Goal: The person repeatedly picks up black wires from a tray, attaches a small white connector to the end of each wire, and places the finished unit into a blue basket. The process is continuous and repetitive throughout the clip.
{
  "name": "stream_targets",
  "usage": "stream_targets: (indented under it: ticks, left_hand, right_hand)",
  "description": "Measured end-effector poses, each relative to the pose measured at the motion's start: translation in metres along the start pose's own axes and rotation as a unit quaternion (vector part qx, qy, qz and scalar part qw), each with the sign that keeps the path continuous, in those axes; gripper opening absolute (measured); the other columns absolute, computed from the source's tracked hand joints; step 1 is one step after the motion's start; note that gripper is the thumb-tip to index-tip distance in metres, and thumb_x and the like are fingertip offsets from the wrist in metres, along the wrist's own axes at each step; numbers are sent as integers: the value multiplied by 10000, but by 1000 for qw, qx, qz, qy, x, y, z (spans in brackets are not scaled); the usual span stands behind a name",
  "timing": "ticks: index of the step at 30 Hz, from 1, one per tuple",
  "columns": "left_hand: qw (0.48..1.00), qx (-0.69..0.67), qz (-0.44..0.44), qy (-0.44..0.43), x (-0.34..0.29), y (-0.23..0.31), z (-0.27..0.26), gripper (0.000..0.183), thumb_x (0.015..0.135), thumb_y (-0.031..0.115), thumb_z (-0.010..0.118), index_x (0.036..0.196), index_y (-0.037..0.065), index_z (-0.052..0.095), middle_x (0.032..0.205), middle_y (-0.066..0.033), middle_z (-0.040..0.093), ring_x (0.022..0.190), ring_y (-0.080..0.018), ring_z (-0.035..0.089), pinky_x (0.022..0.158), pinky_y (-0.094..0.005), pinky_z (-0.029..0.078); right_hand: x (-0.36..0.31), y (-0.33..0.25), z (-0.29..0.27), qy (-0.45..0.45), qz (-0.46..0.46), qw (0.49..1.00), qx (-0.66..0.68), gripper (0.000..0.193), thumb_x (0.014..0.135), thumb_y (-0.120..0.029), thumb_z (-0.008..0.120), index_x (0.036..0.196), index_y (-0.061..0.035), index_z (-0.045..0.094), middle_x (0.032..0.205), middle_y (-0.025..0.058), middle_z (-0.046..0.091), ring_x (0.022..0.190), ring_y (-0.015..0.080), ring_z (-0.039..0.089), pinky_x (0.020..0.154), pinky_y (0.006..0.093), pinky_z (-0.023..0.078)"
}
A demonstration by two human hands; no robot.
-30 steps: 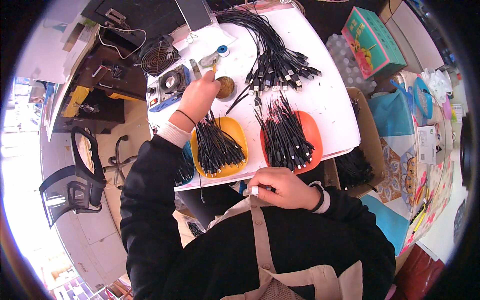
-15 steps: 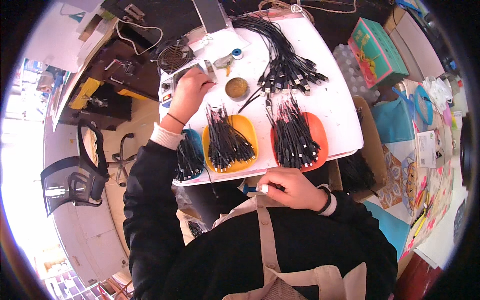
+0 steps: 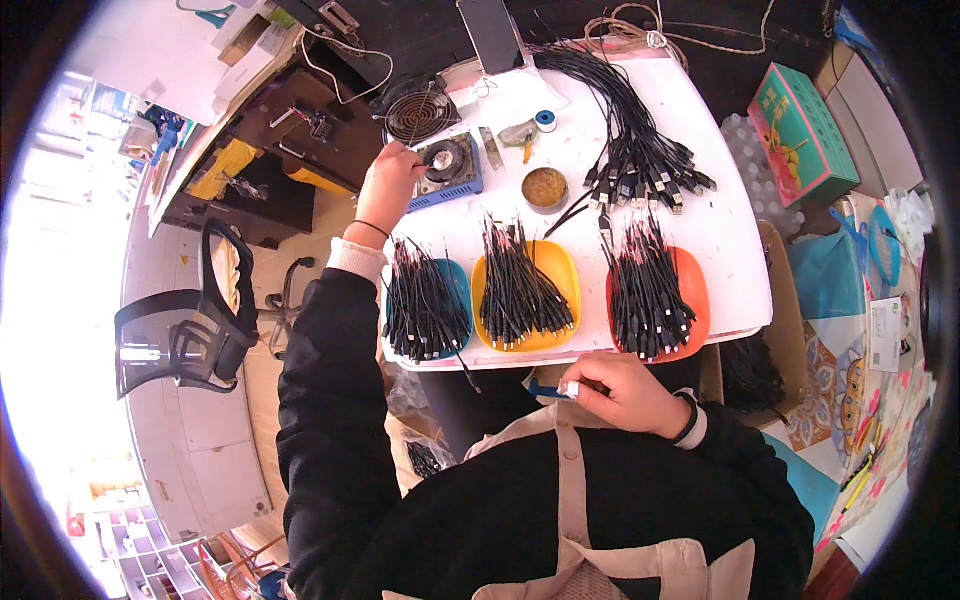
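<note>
My left hand is at the left edge of a blue box-shaped device with a round dark top, its fingers pinched together. What they hold, if anything, is too small to make out. Close to my body, below the table edge, my right hand is closed around a small blue tool with a white piece by the thumb. Between the hands, bundles of black cables with bared pinkish ends lie in a teal bowl, a yellow bowl and an orange bowl.
A round tin of brownish stuff stands beside the device, near a wire spool. More black USB cables spread over the white table. Behind are a fan and a dark phone-like slab. A cardboard box stands to the right.
My left hand has moved left, uncovering the round top of the blue device. My right hand keeps its hold near my body. The whole view has shifted, moving the table rightward in it.
</note>
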State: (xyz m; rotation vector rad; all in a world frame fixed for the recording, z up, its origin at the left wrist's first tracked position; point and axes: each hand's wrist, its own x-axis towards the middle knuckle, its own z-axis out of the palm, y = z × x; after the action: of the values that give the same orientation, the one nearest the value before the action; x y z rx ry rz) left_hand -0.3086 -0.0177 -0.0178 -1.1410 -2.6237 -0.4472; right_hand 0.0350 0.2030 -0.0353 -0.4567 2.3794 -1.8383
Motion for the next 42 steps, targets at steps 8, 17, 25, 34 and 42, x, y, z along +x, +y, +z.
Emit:
stream_targets:
  ticks: [8,17,25,34,42]
  left_hand:
    - [997,55,16,-50,13,1,11,102,792,94,668,821,-4,671,846,-140,576,801,-327,605,721,-393,495]
    - [986,131,43,-91,24,-5,22,102,811,104,642,785,6,653,846,-142,560,806,-340,612,724,-426,509]
    - [997,-49,35,55,-2,37,-32,80,803,69,671,852,6,680,786,-109,611,722,-270,622,643,-342,490]
    - [652,-732,-196,11,-104,233,-107,120,962,78,545,1025,-14,588,843,-14,530,635,-77,405,586,-223,338]
    - [665,-745,-56,12,-114,289,-95,432,986,166,507,1361,-29,414,1332,-150,484,1302,-326,444,1032,-409,404]
  right_hand:
    - [0,8,-1,7,0,1000,4,111,869,-126,592,907,-22,602,821,143,627,768,325,619,687,390,479]
    - [-2,6,-1,10,-4,1000,-14,118,874,-125,589,909,-13,599,829,138,626,766,312,620,689,389,480]
    - [-20,-12,-1,37,-2,999,-25,118,871,-109,584,932,-11,606,836,135,623,773,299,623,702,368,484]
    - [14,-43,33,199,-242,949,34,352,905,-118,569,1191,46,443,963,239,605,874,334,641,702,409,490]
    - [-82,-75,-43,299,-153,940,-58,132,953,-114,482,999,7,458,657,124,550,609,286,595,555,373,464]
